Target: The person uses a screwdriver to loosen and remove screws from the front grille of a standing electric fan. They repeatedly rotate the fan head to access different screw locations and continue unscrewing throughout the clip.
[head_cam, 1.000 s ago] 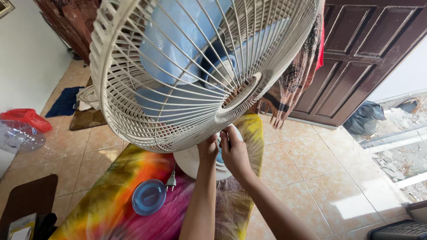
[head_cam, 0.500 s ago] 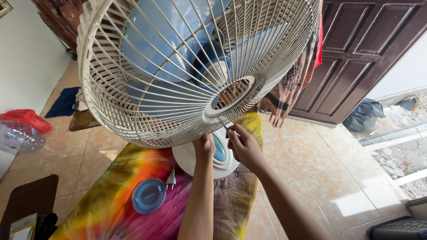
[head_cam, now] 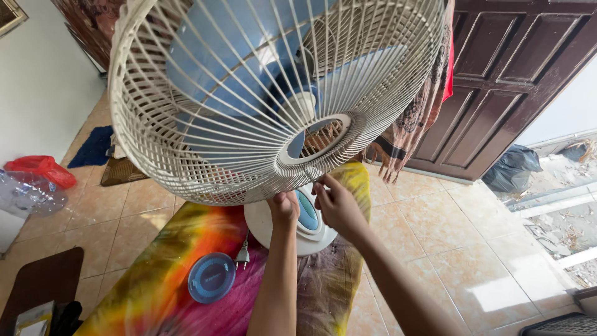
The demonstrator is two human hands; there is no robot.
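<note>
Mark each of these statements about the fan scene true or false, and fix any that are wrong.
1. Both hands are at the lower rim of the fan guard. True: the left hand and right hand reach up to it.
2. The fan blades are red. False: the blades are light blue.
3. A round blue cap lies on the colourful cloth. True.
4. The plug is in a wall socket. False: it lies loose on the cloth beside the cap.
5. The wooden door is white. False: it is dark brown.
</note>
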